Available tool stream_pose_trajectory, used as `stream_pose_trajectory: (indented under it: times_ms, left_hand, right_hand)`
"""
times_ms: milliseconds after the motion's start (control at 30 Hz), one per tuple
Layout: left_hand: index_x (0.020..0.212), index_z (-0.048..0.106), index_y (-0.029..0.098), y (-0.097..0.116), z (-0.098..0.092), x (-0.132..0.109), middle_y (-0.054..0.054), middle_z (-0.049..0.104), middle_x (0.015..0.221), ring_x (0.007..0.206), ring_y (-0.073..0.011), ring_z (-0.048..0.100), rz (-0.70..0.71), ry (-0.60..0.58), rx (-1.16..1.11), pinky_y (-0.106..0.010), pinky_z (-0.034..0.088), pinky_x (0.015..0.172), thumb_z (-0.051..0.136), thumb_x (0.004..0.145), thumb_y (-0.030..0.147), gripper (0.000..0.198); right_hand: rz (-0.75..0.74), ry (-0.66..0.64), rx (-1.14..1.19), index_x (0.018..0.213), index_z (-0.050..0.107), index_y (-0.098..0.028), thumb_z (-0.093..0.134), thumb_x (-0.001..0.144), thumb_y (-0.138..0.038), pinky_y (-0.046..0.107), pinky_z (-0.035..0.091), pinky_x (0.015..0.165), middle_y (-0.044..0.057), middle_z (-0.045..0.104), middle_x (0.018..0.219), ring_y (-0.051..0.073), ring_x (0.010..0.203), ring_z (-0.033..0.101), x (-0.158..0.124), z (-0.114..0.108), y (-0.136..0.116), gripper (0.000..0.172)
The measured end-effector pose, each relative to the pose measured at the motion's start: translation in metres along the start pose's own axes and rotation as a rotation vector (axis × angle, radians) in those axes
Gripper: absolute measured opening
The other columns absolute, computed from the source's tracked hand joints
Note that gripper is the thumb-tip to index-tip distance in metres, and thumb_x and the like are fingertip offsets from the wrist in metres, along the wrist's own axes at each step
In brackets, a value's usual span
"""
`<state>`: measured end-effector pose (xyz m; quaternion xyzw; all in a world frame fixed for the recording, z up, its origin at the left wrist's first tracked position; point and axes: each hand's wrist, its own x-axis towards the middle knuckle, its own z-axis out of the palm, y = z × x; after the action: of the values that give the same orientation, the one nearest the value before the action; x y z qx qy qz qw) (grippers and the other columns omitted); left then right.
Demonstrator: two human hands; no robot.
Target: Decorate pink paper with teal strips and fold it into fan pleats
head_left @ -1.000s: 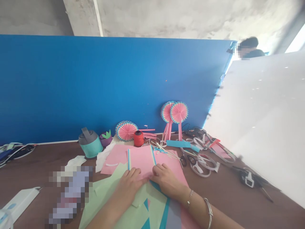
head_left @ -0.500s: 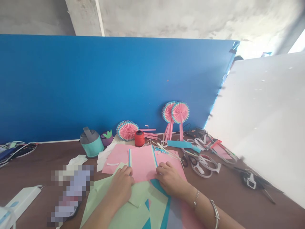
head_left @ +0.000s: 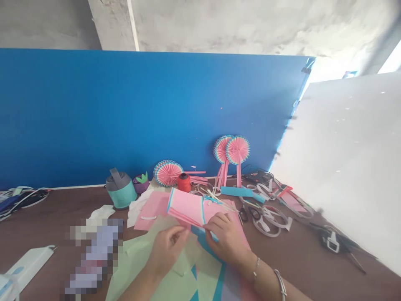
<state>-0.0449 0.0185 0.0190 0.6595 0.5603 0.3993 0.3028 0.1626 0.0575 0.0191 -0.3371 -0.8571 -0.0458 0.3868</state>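
A sheet of pink paper with blue-and-white borders lies at an angle in front of me, its near edge folded into narrow layers. My right hand pinches the near right corner of those folds. Just below the folded edge is my left hand, its thumb and fingers curled together; whether paper is between them is hidden. Beneath both hands are sheets of green paper, with blue pieces among them. More pink paper lies behind.
Pleated paper fans lean on the blue partition, another fan beside a red thread spool. Scissors and tape rings are at right. A teal cup and a white power strip are at left.
The pink paper has turned askew, and its near edge now shows folded layers. My left hand has come off the paper's left side and moved right and nearer me.
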Motion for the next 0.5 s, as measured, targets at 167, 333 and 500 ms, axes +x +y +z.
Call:
stream_pose_trajectory:
  times_ms: [167, 333, 500]
  left_hand:
    - [0.051, 0.054, 0.018, -0.007, 0.022, 0.001, 0.001, 0.048, 0.044, 0.046, -0.0141, 0.047, -0.119, 0.129, -0.007, -0.024, 0.034, 0.046, 0.041, 0.087, 0.051, 0.05]
    - [0.061, 0.06, 0.019, -0.019, 0.004, 0.002, -0.002, 0.056, 0.055, 0.054, -0.0172, 0.054, 0.173, 0.42, 0.387, -0.027, 0.04, 0.056, 0.037, 0.091, 0.034, 0.04]
    - [0.111, 0.061, 0.016, -0.01, -0.011, 0.001, -0.008, 0.058, 0.088, 0.087, -0.0219, 0.054, 0.399, 0.517, 0.823, -0.036, 0.041, 0.079, 0.038, 0.084, 0.007, 0.037]
  right_hand:
    - [-0.236, -0.097, -0.061, 0.094, 0.06, -0.018, 0.049, 0.088, -0.012, 0.031, 0.033, 0.07, 0.003, 0.061, 0.077, 0.016, 0.08, 0.051, 0.0, -0.002, -0.015, 0.014]
    - [-0.227, -0.044, -0.027, 0.117, 0.053, -0.017, 0.048, 0.087, -0.012, 0.034, 0.04, 0.077, 0.01, 0.063, 0.102, 0.02, 0.094, 0.054, -0.002, -0.006, -0.013, 0.03]
    - [-0.277, 0.2, -0.05, 0.121, 0.048, -0.018, 0.051, 0.082, -0.008, 0.037, 0.042, 0.085, 0.011, 0.062, 0.105, 0.022, 0.104, 0.053, -0.01, -0.008, -0.012, 0.04]
